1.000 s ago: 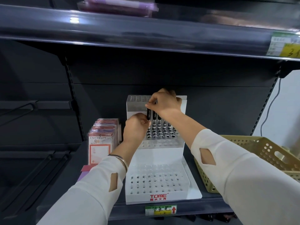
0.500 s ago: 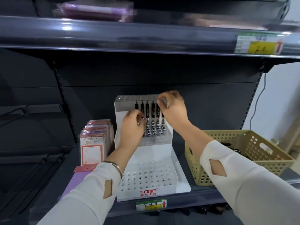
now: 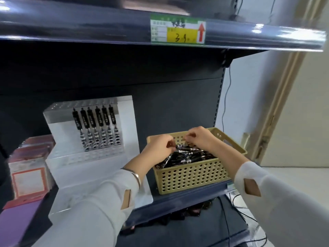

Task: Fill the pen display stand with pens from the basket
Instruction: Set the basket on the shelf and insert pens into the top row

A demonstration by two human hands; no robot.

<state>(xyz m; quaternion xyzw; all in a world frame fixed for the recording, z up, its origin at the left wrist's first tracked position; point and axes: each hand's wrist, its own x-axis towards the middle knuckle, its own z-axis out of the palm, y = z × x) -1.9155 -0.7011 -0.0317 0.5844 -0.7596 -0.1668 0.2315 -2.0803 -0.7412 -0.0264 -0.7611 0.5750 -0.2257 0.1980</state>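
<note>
Head view: left hand (image 3: 158,147) and right hand (image 3: 202,138) are close together over the basket (image 3: 192,177), fingers curled into the loose pens (image 3: 190,156), which lie flat, mostly crosswise. Whether either hand pinches one, I cannot tell. The display stand (image 3: 85,163) sits left, nearer the left hand, holding six upright pens (image 3: 94,118). Both rest on a dark shelf (image 3: 187,199), with a pale wall (image 3: 249,97) beyond.

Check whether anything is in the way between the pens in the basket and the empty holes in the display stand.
Nothing visible. The basket sits just right of the display stand on the same shelf, with open space between. Six pens stand in it; the holes in front of them are free.
</note>
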